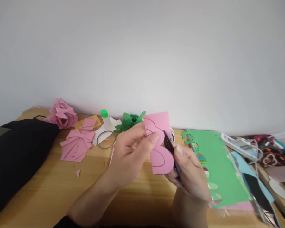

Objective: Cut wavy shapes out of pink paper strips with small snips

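Observation:
A piece of pink paper (159, 155) with curved pen lines drawn on it is held up over the wooden table. My left hand (130, 152) pinches it at its left side, thumb on the front face. My right hand (190, 167) grips dark scissors (169, 144), whose blades lie at the paper's right edge along a drawn curve. Below the blades that edge is rounded into a lobe, while the upper part of the paper keeps its straight corner. The scissors' handles are mostly hidden by my right fingers.
A black bag (19, 148) lies at the left. Behind are folded pink paper pieces (77, 145), a glue stick (105, 117), a metal ring (106, 140) and a green paper figure (131, 122). Green sheets (218, 167) and a dark phone-like slab (257, 191) lie right.

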`<state>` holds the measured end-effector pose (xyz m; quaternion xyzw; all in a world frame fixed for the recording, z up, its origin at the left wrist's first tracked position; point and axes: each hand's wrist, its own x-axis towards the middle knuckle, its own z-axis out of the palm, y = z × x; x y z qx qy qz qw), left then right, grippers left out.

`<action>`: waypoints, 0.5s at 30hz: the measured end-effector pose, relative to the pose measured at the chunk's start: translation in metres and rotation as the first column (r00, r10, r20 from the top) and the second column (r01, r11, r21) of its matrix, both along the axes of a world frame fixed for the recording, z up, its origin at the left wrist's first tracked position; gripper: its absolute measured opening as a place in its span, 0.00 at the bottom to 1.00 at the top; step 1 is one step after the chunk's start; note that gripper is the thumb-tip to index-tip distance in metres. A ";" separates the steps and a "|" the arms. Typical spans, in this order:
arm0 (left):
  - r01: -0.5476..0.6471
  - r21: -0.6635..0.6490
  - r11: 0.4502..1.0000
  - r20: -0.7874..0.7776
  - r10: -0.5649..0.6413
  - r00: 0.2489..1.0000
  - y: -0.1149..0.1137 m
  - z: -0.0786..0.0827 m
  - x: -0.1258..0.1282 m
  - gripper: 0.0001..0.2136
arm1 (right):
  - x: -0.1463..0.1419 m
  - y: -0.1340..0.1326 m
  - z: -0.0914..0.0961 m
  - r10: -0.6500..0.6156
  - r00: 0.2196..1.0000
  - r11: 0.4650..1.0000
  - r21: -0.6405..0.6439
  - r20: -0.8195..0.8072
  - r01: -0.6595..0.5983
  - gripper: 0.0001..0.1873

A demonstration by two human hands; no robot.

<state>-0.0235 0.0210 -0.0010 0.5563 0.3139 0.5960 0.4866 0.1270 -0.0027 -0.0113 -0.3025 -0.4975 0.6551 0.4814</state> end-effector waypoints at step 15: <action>-0.022 -0.024 0.999 -0.075 0.020 0.997 0.002 0.001 -0.006 0.12 | 0.005 0.004 0.006 0.095 0.995 0.995 -0.014 0.025 -0.095 0.23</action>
